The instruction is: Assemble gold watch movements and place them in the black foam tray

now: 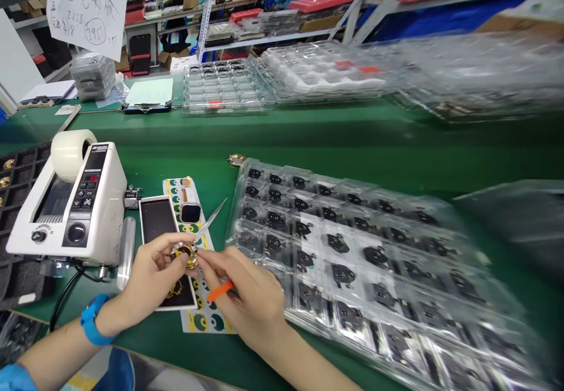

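My left hand (152, 270) pinches a small gold-coloured watch case (185, 254) between thumb and fingers. At its right side the fingertips of my right hand (247, 294) touch or almost touch it. An orange-handled tool (220, 291) is gripped in my right hand, its working end hidden by the fingers. A thin, pointed silvery piece (212, 219) sticks up beyond the hands; whether it is held cannot be made out. Below lie a black pad with a white frame (158, 217) and a yellow-and-green sticker sheet (200, 322), with a small dark-screened device (191, 212) on the sheet.
To the left stands a white tape dispenser (112, 203) beside a black compartment tray (15, 214). Stacked clear plastic trays (304, 250) holding dark parts fill the right. Another small round metal piece (237, 160) lies behind them. More trays (227, 88) and a clipboard (150, 94) sit on the back ledge.
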{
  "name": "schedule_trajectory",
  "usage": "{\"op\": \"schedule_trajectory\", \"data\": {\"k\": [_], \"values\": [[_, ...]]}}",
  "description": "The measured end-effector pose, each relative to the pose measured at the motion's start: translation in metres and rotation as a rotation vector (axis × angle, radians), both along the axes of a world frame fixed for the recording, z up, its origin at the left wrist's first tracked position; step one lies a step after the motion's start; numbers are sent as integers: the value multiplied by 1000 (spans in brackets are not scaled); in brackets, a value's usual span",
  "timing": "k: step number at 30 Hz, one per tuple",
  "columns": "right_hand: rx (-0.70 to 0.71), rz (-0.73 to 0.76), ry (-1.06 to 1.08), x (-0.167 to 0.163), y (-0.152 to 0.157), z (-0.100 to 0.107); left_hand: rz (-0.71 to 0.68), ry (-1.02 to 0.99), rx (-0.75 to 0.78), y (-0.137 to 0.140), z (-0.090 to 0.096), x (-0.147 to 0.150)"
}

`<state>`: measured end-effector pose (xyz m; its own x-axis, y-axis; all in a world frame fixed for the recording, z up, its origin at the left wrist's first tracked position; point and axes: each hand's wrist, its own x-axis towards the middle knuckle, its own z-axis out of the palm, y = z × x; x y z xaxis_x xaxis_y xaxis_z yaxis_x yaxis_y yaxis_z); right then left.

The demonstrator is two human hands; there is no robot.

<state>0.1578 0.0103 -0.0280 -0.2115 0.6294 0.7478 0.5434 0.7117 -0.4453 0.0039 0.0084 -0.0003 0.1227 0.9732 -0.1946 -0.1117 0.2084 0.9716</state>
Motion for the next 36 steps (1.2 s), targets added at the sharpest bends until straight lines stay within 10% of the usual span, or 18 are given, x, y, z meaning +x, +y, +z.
{"op": "schedule_trajectory", "data": {"k": [18, 24, 36], "values": [[-253, 22, 99, -2, 7, 4, -221, 298, 162, -11, -10, -5], [-454, 226, 230, 4, 3, 17, 9, 129, 131, 0, -6, -7], [-206, 54, -368, 25, 9, 18, 220, -35, 57, 15, 7, -16]]}}
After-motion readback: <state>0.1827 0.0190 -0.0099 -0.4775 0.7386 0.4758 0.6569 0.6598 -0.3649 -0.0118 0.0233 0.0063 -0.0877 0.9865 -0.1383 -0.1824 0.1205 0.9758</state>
